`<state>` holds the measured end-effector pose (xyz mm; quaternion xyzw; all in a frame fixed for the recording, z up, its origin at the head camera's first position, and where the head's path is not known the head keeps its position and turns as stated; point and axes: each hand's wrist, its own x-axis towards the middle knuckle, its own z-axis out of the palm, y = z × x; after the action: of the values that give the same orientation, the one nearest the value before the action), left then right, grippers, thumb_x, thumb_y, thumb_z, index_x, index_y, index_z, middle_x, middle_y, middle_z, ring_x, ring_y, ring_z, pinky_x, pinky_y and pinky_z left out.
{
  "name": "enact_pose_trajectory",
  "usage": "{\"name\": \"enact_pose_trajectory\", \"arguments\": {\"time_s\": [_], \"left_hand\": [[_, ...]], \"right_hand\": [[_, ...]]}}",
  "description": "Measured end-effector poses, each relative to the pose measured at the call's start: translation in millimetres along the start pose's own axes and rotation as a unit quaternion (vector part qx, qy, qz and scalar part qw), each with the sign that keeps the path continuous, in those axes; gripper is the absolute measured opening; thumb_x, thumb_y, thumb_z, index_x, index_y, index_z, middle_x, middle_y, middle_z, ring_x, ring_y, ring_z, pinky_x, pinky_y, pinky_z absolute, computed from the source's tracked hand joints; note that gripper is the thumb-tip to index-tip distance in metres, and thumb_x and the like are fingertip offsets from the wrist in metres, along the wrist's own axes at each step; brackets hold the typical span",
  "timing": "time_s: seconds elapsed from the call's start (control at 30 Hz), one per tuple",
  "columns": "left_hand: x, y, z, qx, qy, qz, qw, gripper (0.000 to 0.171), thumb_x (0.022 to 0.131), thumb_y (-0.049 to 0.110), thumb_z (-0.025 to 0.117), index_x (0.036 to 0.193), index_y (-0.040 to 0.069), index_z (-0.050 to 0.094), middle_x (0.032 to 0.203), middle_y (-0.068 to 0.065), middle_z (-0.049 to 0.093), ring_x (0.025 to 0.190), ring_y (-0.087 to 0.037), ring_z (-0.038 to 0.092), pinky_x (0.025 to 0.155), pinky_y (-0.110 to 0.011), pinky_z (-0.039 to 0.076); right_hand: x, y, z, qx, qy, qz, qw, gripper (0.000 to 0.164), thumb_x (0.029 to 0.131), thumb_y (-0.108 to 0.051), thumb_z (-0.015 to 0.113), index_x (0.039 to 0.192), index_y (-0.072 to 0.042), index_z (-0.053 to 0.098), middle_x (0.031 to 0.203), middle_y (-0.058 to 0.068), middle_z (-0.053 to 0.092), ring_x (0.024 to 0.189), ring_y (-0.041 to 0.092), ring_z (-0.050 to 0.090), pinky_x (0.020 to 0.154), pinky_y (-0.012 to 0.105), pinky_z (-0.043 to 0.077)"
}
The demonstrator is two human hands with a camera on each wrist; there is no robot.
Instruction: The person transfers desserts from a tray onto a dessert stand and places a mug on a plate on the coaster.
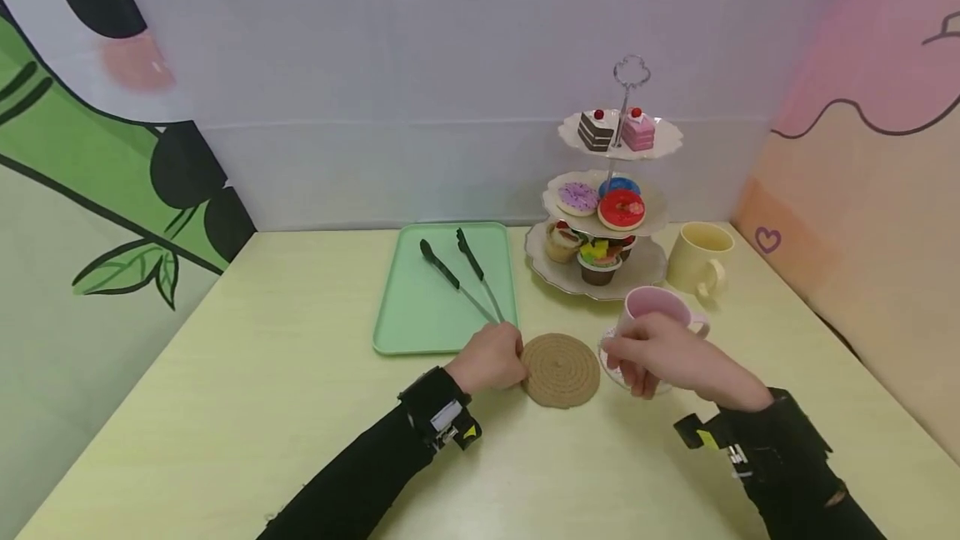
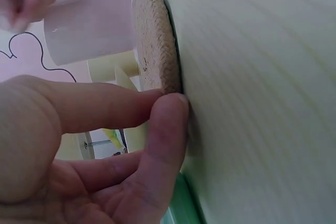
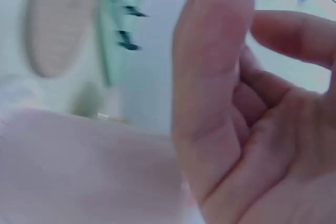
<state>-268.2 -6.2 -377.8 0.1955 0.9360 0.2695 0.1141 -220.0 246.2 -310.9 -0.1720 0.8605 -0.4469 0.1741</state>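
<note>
My left hand (image 1: 491, 357) pinches the left edge of a round woven coaster (image 1: 561, 370) between thumb and fingertip; the left wrist view shows the coaster's braided rim (image 2: 170, 61) close along the tabletop. The right hand (image 1: 671, 361) hovers in front of a pink mug (image 1: 654, 302), its fingers loosely bent and holding nothing. That mug stands on a round patterned coaster (image 1: 613, 373), partly hidden by the hand. In the right wrist view, the mug (image 3: 89, 166) appears blurred beside the thumb.
Behind the left hand, black-tipped metal tongs (image 1: 442, 267) lie on a green tray (image 1: 405, 315). A three-tier stand (image 1: 570, 283) with toy cakes, donuts and cupcakes rises at the back right. Beside it is a yellow mug (image 1: 693, 257). Printed cloth walls (image 1: 450, 107) border the table.
</note>
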Motion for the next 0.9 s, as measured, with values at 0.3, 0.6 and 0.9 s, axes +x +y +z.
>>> {"name": "enact_pose_trajectory", "arguments": {"time_s": [0.3,0.6,0.9], "left_hand": [[-0.8,1.4,-2.7,0.003,0.005,-0.007,1.0,0.004,0.075,0.001,0.069,0.071,0.002,0.067,0.059,0.002,0.054,0.052,-0.012,0.049,0.046,-0.025,0.039],[-4.6,2.9,-0.2,-0.014,-0.003,-0.022,0.9997,0.032,0.079,0.026,0.086,0.072,0.008,0.061,0.064,0.0,0.058,0.058,-0.014,0.052,0.05,-0.027,0.04],[-4.0,6.5,0.0,0.026,-0.017,0.001,0.9995,0.043,0.079,0.03,0.087,0.104,0.002,0.067,0.091,-0.007,0.068,0.085,-0.022,0.063,0.07,-0.034,0.051]], "right_hand": [[-21.6,-16.8,-58.8,0.046,0.18,-0.083,0.979,0.031,0.106,-0.023,0.054,0.127,0.0,0.061,0.106,0.008,0.07,0.094,0.021,0.068,0.08,0.031,0.057],[-1.9,37.4,-97.0,0.218,0.378,-0.126,0.891,0.009,0.101,-0.013,0.064,0.108,-0.017,0.068,0.104,-0.007,0.065,0.095,0.008,0.061,0.083,0.012,0.05],[18.6,98.2,-104.2,0.097,0.387,0.1,0.911,0.074,0.103,-0.045,0.054,0.151,0.007,0.033,0.134,0.012,0.045,0.115,0.023,0.048,0.107,0.044,0.04]]}}
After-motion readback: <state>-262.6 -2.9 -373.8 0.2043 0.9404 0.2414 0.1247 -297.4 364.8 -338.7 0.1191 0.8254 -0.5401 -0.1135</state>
